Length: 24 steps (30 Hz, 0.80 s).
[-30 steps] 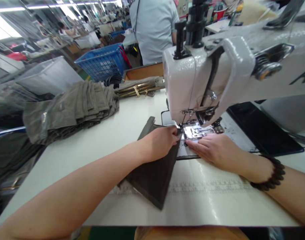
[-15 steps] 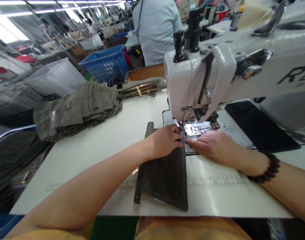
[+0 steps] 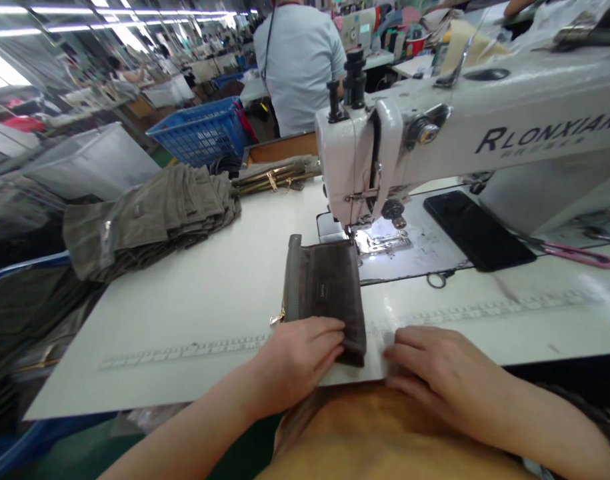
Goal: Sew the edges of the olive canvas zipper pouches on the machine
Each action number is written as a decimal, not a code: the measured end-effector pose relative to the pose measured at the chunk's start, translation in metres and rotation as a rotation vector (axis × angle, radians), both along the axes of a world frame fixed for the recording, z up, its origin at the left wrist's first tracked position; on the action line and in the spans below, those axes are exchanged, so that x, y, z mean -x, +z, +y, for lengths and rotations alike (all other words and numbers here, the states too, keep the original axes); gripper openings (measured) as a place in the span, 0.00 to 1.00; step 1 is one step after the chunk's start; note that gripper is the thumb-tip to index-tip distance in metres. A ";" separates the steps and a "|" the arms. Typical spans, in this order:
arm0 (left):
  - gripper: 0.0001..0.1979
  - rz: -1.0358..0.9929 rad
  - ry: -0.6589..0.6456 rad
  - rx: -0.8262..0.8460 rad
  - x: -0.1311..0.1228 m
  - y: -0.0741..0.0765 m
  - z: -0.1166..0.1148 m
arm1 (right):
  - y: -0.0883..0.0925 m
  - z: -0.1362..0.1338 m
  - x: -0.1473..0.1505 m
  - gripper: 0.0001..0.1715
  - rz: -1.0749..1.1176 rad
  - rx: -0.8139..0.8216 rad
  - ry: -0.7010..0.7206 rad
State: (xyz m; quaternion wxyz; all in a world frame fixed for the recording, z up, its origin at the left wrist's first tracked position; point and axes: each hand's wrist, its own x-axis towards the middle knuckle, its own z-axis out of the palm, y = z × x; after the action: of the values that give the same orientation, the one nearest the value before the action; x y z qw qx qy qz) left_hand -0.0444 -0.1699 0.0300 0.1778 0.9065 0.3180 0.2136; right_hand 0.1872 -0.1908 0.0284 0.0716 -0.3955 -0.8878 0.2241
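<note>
A dark olive-brown zippered pouch (image 3: 335,273) with a small label lies on the sewing table. Its far end is by the presser foot of the white sewing machine (image 3: 352,180). A zipper with a gold pull runs along its left side. My left hand (image 3: 302,357) is closed over the pouch's near end, fingers together on the fabric, thumb hidden. To the right of the pouch and apart from it, my right hand (image 3: 435,363) hovers at the table's front edge. Its fingers are loosely bent, somewhat apart and slightly blurred, with nothing visible in them.
Stacked olive fabric pieces (image 3: 155,220) lie at the left, and zippered pieces (image 3: 275,177) behind. A black phone (image 3: 477,230) and pink-handled scissors (image 3: 579,253) lie right of the needle plate. Beyond are a blue basket (image 3: 199,130) and a person's back (image 3: 299,67).
Both hands have moved from beside the needle toward the table's front edge. The pouch's label side now shows, and my left hand has shifted to its near end. The view has turned slightly.
</note>
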 end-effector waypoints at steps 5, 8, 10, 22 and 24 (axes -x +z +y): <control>0.10 -0.344 0.436 0.216 -0.006 0.019 -0.003 | -0.023 -0.017 0.005 0.21 0.204 -0.136 -0.181; 0.09 -0.387 0.500 0.194 -0.012 0.023 -0.005 | -0.030 -0.014 0.009 0.15 0.132 -0.363 -0.180; 0.07 -0.382 0.477 0.146 -0.016 0.022 -0.007 | -0.031 -0.012 0.011 0.11 0.100 -0.478 -0.150; 0.18 -0.441 0.470 0.027 -0.026 0.005 -0.015 | -0.029 -0.021 0.010 0.11 0.219 -0.577 -0.019; 0.22 -0.424 0.429 -0.037 -0.027 0.003 -0.018 | -0.028 -0.024 0.007 0.09 0.225 -0.652 0.052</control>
State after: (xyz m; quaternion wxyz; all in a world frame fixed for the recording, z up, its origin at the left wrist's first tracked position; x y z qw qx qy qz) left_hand -0.0178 -0.1877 0.0330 0.1744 0.7569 0.4538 0.4367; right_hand 0.1798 -0.2148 0.0005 0.2860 -0.3019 -0.9090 -0.0276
